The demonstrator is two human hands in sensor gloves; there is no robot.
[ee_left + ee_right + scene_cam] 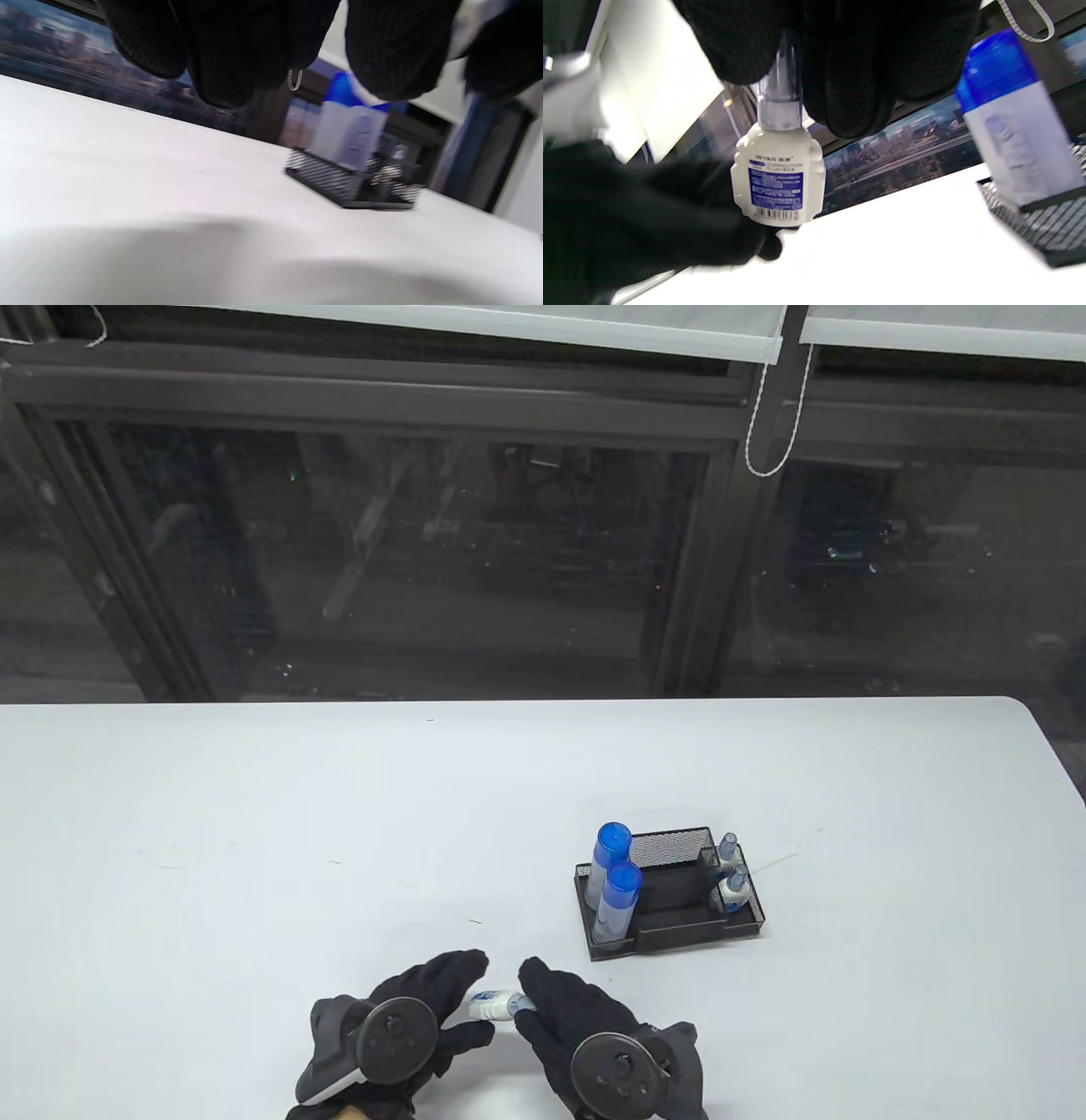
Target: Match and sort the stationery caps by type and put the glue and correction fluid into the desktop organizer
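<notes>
Two gloved hands meet low on the white tabletop [254,814], sharing one small correction fluid bottle [496,1004] between them. The left hand [399,1035] has its grip on the bottle's white body, fingers and thumb closed around the base end. The right hand [594,1044] has its grip on the clear cap [780,76], fingertips curled around it; in the right wrist view the cap sits on the bottle's neck, with the blue label [775,186] facing the camera. The bottle lies roughly level, lifted just off the tabletop as far as can be told.

To the right and farther back stands the black mesh organizer [670,899]. Two glue sticks [615,891] with blue caps stand upright in its left compartment, one behind the other. Two more correction fluid bottles [731,882] stand in its right compartment. Behind the tabletop is a dark window [424,543] with a blind cord [768,432] hanging down.
</notes>
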